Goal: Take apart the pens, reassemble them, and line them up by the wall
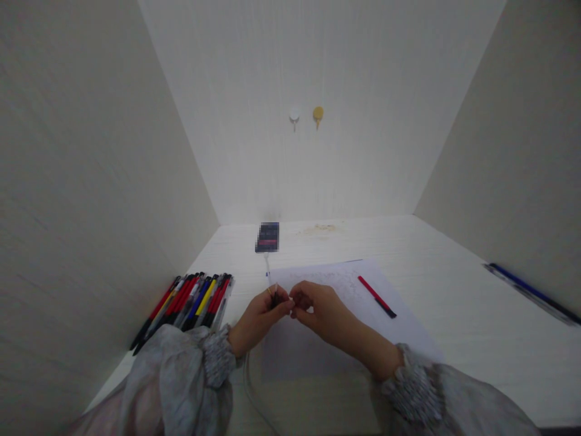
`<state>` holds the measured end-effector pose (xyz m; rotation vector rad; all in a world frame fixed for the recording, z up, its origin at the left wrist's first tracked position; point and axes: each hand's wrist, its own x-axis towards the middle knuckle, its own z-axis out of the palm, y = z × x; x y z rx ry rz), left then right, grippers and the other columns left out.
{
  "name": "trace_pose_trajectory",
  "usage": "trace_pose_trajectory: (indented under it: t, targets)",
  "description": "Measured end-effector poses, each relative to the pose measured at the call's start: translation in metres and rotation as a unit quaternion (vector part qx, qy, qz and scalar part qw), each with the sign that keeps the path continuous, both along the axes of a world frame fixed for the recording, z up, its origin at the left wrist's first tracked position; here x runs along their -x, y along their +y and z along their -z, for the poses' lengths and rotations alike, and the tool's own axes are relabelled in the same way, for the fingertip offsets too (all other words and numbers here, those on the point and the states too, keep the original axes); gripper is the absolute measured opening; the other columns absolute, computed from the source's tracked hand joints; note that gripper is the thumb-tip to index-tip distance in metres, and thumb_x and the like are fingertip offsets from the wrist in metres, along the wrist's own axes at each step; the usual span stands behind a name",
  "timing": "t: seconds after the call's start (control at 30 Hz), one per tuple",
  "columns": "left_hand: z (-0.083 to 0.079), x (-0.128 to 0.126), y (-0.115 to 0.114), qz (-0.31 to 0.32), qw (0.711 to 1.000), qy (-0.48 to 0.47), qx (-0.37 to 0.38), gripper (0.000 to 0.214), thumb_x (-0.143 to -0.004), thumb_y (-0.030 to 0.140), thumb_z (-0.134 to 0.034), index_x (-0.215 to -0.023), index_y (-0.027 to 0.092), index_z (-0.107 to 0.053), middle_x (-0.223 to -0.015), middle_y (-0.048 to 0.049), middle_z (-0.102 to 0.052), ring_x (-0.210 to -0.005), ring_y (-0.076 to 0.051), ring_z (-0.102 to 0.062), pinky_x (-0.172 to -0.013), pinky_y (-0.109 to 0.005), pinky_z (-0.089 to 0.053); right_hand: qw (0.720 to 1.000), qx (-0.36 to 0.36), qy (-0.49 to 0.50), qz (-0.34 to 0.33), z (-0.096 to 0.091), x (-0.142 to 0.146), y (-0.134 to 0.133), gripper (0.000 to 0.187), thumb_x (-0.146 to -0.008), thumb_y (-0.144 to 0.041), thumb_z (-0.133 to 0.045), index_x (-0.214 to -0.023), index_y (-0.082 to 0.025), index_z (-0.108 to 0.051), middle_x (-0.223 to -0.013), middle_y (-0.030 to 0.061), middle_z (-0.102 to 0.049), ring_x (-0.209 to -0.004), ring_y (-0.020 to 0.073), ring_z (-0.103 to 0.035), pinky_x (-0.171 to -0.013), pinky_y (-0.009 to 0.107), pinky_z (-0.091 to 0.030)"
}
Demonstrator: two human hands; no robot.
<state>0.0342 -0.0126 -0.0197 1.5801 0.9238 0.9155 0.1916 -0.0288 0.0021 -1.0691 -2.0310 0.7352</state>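
Your left hand (259,312) had its grip closed round a small dark piece (274,298), mostly hidden by your fingers, over the left side of the paper (313,351). Your right hand (320,306) met it fingertip to fingertip, thumb and finger drawn close; couldn't tell if that grip had anything in it. Main risk: a small part slipping out, caused by a fingertip-only pinch and uneven pull between hands. If dropped, it could have rolled off the paper

Red-and-black pen (376,297) lay loose on the paper, right of your right hand; a forearm swing could have knocked it. Paper showed nothing pinning its far edge, so a wrist drag could have skewed it. Left sleeve (218,357) overlapped the near side of the pen row (200,300) in view, contact unclear; pulling back could have scattered pens. White cable (267,264) ran from the dark device (267,236) toward your left hand, so a snag could have tugged it across the table (472,345)
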Motion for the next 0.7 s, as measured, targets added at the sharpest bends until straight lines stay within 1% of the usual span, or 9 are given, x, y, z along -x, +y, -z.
trace_pose_trajectory:
  t: [0.13, 0.2, 0.23, 0.3, 0.4, 0.43, 0.5, 0.6, 0.7]
  targets:
    - [0.001, 0.003, 0.001, 0.000, 1.000, 0.007, 0.007, 0.016, -0.074, 0.031, -0.050, -0.072, 0.015, -0.047, -0.058, 0.0037, -0.046, -0.049, -0.007, -0.035, -0.045, -0.020, -0.027, 0.998, -0.031, -0.036, 0.041, -0.004, -0.003, -0.001, 0.009, -0.072, -0.024, -0.052, -0.077, -0.017, -0.053, -0.068, 0.0003, -0.059, -0.060, 0.0087, -0.053, -0.055, 0.019, -0.039]
    - [0.001, 0.003, 0.002, -0.011, 1.000, 0.013, -0.004, 0.015, -0.075, 0.030, -0.049, -0.071, 0.015, -0.048, -0.057, 0.0044, -0.043, -0.048, -0.007, -0.034, -0.046, -0.020, -0.027, 0.987, -0.063, -0.107, 0.102, -0.009, -0.012, 0.001, 0.015, -0.075, -0.030, -0.047, -0.074, -0.017, -0.054, -0.068, 0.0012, -0.059, -0.061, 0.0103, -0.053, -0.056, 0.021, -0.038]
    - [0.000, 0.003, 0.002, -0.017, 1.000, 0.016, -0.012, 0.015, -0.075, 0.030, -0.049, -0.071, 0.015, -0.048, -0.057, 0.0046, -0.042, -0.049, -0.007, -0.033, -0.046, -0.020, -0.027, 0.974, -0.079, -0.157, 0.142, -0.011, -0.020, 0.003, 0.019, -0.077, -0.031, -0.044, -0.072, -0.017, -0.055, -0.069, 0.0022, -0.059, -0.062, 0.0116, -0.053, -0.056, 0.022, -0.038]
    - [-0.001, 0.003, 0.002, -0.024, 0.999, 0.025, -0.020, 0.014, -0.075, 0.029, -0.049, -0.070, 0.015, -0.049, -0.056, 0.0048, -0.041, -0.049, -0.007, -0.033, -0.046, -0.020, -0.027, 0.929, -0.099, -0.267, 0.238, -0.015, -0.039, 0.008, 0.023, -0.079, -0.029, -0.039, -0.075, -0.015, -0.056, -0.074, 0.0062, -0.059, -0.066, 0.0153, -0.054, -0.058, 0.025, -0.038]
    - [-0.004, 0.001, 0.000, -0.029, 0.999, 0.026, -0.016, 0.014, -0.074, 0.028, -0.049, -0.071, 0.015, -0.049, -0.055, 0.0051, -0.040, -0.048, -0.007, -0.032, -0.045, -0.020, -0.027, 0.844, -0.085, -0.423, 0.319, -0.013, -0.069, 0.016, 0.023, -0.077, -0.022, -0.040, -0.077, -0.010, -0.059, -0.078, 0.0132, -0.059, -0.074, 0.0221, -0.055, -0.061, 0.030, -0.038]
    - [-0.004, 0.001, 0.000, -0.029, 0.999, 0.025, -0.015, 0.014, -0.074, 0.028, -0.049, -0.071, 0.015, -0.050, -0.055, 0.0052, -0.040, -0.048, -0.007, -0.032, -0.045, -0.020, -0.027, 0.825, -0.061, -0.455, 0.328, -0.010, -0.078, 0.017, 0.023, -0.076, -0.020, -0.041, -0.076, -0.009, -0.060, -0.078, 0.0144, -0.059, -0.074, 0.0236, -0.056, -0.060, 0.031, -0.038]
    - [-0.005, 0.001, -0.001, -0.029, 0.999, 0.022, -0.013, 0.013, -0.074, 0.028, -0.050, -0.072, 0.015, -0.050, -0.055, 0.0052, -0.040, -0.048, -0.007, -0.033, -0.045, -0.020, -0.027, 0.804, -0.022, -0.497, 0.325, -0.004, -0.090, 0.019, 0.023, -0.074, -0.017, -0.040, -0.075, -0.009, -0.062, -0.077, 0.0154, -0.060, -0.074, 0.0249, -0.057, -0.059, 0.032, -0.038]
    - [-0.003, 0.002, 0.000, -0.032, 0.999, 0.015, -0.015, 0.013, -0.074, 0.028, -0.050, -0.072, 0.015, -0.051, -0.055, 0.0052, -0.041, -0.048, -0.007, -0.033, -0.045, -0.019, -0.027, 0.797, -0.004, -0.518, 0.310, 0.003, -0.093, 0.018, 0.027, -0.075, -0.010, -0.036, -0.076, -0.011, -0.063, -0.077, 0.0152, -0.061, -0.074, 0.0249, -0.057, -0.060, 0.033, -0.038]
    - [-0.001, 0.002, 0.001, -0.039, 0.999, 0.005, -0.017, 0.013, -0.073, 0.028, -0.051, -0.073, 0.015, -0.051, -0.054, 0.0052, -0.041, -0.047, -0.006, -0.033, -0.045, -0.019, -0.027, 0.803, -0.017, -0.513, 0.303, 0.002, -0.086, 0.017, 0.027, -0.074, -0.008, -0.035, -0.076, -0.011, -0.062, -0.077, 0.0147, -0.062, -0.073, 0.0243, -0.058, -0.060, 0.032, -0.037]
